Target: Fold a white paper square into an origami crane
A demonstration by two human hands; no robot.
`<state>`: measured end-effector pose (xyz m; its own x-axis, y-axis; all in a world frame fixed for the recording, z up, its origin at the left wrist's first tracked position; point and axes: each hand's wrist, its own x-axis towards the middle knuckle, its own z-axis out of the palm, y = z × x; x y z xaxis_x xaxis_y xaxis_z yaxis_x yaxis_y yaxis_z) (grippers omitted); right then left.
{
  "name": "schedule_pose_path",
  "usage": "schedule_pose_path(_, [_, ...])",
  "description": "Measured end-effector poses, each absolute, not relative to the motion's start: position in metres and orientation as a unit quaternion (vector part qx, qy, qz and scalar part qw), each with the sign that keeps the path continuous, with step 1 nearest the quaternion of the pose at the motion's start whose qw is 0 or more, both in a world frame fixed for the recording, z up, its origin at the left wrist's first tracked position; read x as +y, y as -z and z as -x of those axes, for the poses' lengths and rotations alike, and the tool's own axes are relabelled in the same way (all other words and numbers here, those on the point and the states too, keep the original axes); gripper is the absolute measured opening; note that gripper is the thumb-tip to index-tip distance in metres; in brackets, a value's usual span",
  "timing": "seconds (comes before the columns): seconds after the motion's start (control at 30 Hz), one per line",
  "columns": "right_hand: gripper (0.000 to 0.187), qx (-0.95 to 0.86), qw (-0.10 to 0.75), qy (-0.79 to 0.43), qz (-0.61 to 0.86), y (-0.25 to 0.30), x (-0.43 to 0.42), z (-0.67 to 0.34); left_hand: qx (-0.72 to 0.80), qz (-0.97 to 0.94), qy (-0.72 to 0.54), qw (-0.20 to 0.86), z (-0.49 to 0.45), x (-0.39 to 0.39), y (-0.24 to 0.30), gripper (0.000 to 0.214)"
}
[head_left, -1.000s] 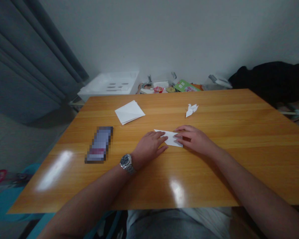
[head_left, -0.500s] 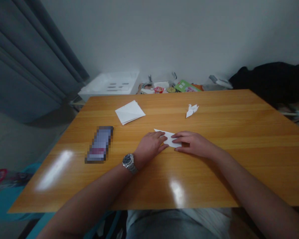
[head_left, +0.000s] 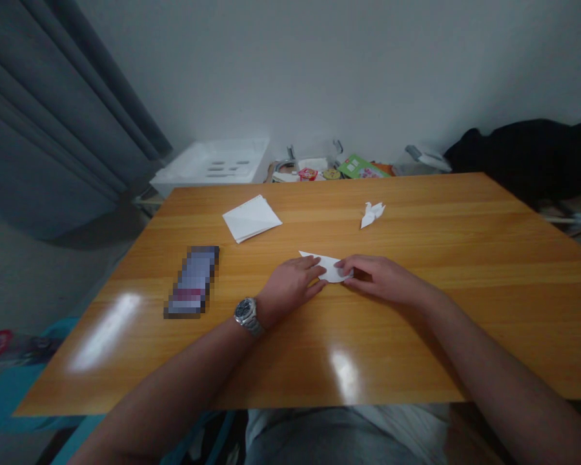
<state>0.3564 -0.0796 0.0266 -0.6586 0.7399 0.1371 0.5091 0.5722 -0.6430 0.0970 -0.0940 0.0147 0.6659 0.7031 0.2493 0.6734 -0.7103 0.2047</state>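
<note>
A white folded sheet of paper (head_left: pixel 331 270) lies on the table between my two hands, its pointed corner sticking out at the upper left. My left hand (head_left: pixel 293 281), with a metal watch (head_left: pixel 246 312) on the wrist, rests on the paper's left part with fingers stretched and apart. At the right end, my right hand (head_left: pixel 380 276) pinches the paper between thumb and fingers, and the near edge there curves upward. Beyond the right hand stands a small white paper crane (head_left: pixel 372 214). Farther left lies a stack of white paper (head_left: pixel 252 219).
A phone with a blurred screen (head_left: pixel 192 282) lies on the left of the wooden table (head_left: pixel 290 361). Behind the far edge are a white plastic tray (head_left: pixel 217 161), a green packet (head_left: pixel 362 167) and small items. A black cloth (head_left: pixel 527 158) is at the right, a grey curtain (head_left: pixel 62 110) at the left.
My right thumb and fingers have closed on the paper's right end, and its near edge now bends up. My left hand stays nearly in place.
</note>
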Motion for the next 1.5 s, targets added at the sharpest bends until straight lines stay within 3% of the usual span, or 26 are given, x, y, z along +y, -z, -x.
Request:
schedule_pose_path(0.6, [0.012, -0.823, 0.278, -0.215, 0.446, -0.012, -0.07, -0.349, 0.265, -0.944, -0.166, 0.105, -0.097, -0.099, -0.017, 0.034])
schedule_pose_path(1.5, [0.013, -0.834, 0.264, -0.143, 0.464, 0.002, -0.066, -0.343, 0.278, -0.941, -0.142, 0.135, -0.096, -0.099, -0.018, 0.04])
